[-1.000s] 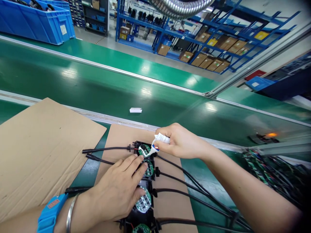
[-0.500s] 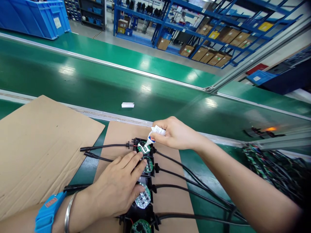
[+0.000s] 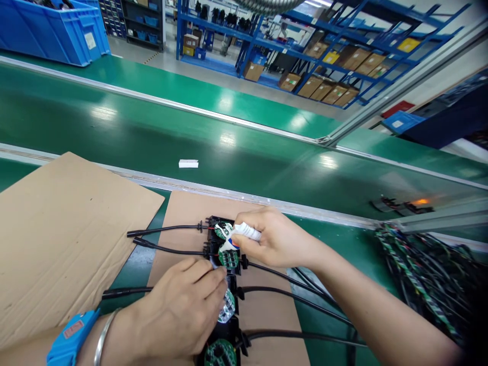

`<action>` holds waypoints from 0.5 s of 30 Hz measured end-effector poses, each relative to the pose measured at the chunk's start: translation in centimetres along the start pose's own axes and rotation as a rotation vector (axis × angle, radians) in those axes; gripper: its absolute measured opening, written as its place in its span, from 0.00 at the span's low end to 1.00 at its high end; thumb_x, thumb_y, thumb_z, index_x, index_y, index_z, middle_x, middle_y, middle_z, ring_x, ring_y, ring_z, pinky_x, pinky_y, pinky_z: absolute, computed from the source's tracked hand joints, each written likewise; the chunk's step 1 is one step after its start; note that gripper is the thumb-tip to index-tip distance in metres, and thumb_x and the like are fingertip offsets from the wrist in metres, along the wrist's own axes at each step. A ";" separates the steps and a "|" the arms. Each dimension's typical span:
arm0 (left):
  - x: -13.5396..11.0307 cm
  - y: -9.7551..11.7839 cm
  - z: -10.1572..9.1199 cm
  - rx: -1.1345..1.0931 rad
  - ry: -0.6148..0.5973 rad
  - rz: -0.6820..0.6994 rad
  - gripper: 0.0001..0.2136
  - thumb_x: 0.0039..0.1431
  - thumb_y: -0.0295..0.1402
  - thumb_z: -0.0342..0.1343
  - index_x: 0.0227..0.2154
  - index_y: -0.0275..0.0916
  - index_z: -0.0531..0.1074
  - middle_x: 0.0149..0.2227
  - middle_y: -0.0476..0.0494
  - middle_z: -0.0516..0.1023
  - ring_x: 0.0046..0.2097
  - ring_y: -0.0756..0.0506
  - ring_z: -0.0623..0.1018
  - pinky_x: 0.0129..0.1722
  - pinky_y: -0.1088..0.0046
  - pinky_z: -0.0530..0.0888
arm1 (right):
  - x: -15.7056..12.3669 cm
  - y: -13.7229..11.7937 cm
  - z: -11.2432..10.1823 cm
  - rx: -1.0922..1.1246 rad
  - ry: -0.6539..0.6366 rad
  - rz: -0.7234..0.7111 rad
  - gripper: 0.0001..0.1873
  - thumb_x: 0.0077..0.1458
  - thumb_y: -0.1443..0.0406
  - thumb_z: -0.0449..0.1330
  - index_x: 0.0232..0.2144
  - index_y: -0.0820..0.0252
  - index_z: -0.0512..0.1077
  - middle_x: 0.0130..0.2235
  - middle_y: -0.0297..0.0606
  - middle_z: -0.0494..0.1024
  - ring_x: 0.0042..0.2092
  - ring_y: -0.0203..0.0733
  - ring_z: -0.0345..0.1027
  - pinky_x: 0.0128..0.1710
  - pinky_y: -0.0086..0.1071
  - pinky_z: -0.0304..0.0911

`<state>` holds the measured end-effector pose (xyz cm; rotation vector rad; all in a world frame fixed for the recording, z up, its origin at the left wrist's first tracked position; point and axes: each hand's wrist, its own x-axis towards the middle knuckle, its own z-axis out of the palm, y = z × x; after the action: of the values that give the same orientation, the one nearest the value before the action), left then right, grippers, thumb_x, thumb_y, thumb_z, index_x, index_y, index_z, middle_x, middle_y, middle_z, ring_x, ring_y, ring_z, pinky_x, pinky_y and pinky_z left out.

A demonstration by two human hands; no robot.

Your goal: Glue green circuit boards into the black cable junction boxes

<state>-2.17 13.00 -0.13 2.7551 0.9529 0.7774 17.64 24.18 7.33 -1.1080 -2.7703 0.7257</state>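
Note:
A column of black housings with round green circuit boards (image 3: 229, 258) and black cables lies on a cardboard strip (image 3: 183, 211). My right hand (image 3: 272, 238) grips a small white glue tube (image 3: 244, 233), its tip down on the second board from the far end. My left hand (image 3: 183, 310) lies flat over the nearer housings, fingers pressing beside a board (image 3: 227, 306); a blue wrist strap (image 3: 70, 336) and a metal bangle sit on that wrist. Another board (image 3: 219, 353) shows at the near end.
A large cardboard sheet (image 3: 64, 223) lies to the left. Beyond runs a green conveyor belt (image 3: 152, 137) with a small white piece (image 3: 188, 163). A tangle of cabled parts (image 3: 427, 274) is piled at the right. Blue crates and shelving with boxes stand behind.
My right hand has moved the glue tube from the farthest board to the one just nearer. My left hand has slid back toward me along the column.

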 end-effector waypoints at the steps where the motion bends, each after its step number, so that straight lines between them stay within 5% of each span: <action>1: 0.0 -0.1 0.1 0.006 -0.005 0.002 0.15 0.61 0.30 0.52 0.49 0.31 0.72 0.50 0.40 0.76 0.45 0.40 0.73 0.45 0.63 0.74 | 0.1 0.0 0.0 -0.005 -0.003 0.000 0.11 0.54 0.63 0.53 0.21 0.60 0.65 0.19 0.31 0.65 0.23 0.32 0.56 0.25 0.28 0.49; 15: -0.2 -0.4 0.3 0.023 -0.077 -0.021 0.16 0.61 0.30 0.51 0.50 0.32 0.71 0.52 0.39 0.75 0.47 0.39 0.73 0.46 0.61 0.73 | -1.5 -0.6 0.1 0.106 -0.040 -0.065 0.12 0.53 0.68 0.53 0.20 0.58 0.56 0.19 0.27 0.59 0.21 0.30 0.49 0.22 0.27 0.45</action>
<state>-2.33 13.22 -0.56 2.7674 0.9796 0.6566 18.34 22.74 7.65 -0.9909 -2.7497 0.8845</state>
